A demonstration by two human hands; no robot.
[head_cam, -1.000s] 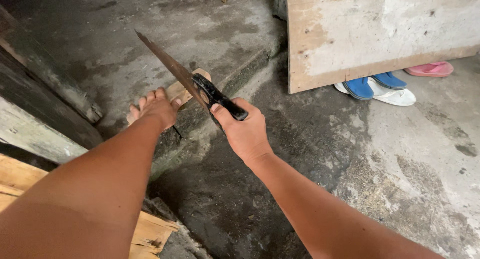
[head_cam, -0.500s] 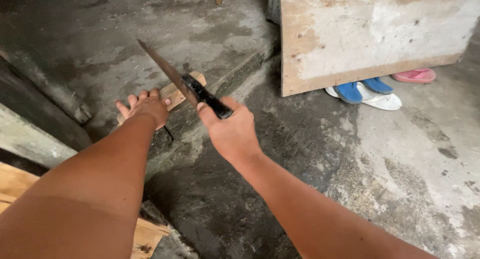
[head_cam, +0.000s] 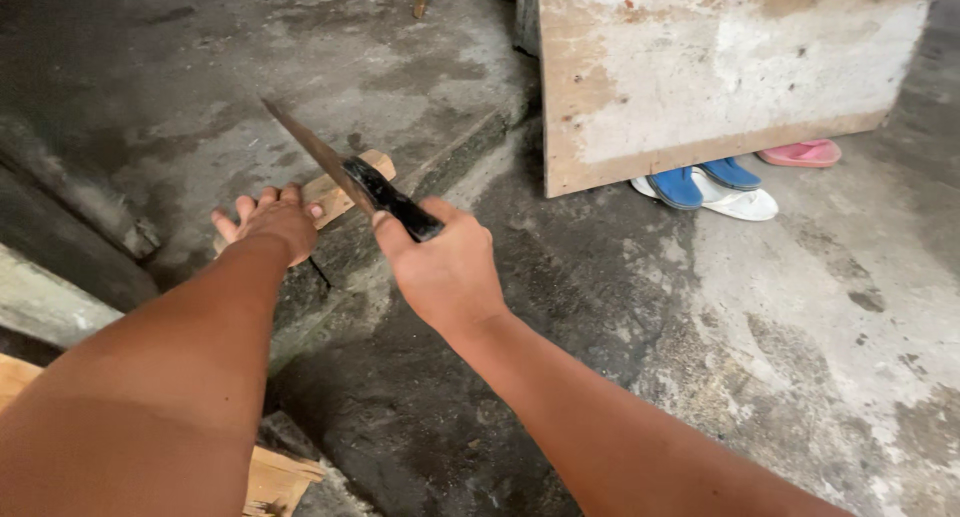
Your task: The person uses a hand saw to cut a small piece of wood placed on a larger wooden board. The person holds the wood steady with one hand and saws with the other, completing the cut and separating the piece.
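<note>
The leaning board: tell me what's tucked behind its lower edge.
Behind the leaning board, blue-strapped sandals and a pink sandal poke out. Their far ends are covered.

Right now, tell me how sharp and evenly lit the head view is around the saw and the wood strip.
Head view: soft, even daylight with no glare; the right hand on the saw and the left hand on the wood strip look reasonably sharp; the near forearms are soft, and the upper left floor falls into dim shadow.

The left hand [head_cam: 268, 220] lies palm down, fingers spread, arm stretched forward. The right hand [head_cam: 443, 270] is clenched in a fist, forearm angled inward.
</note>
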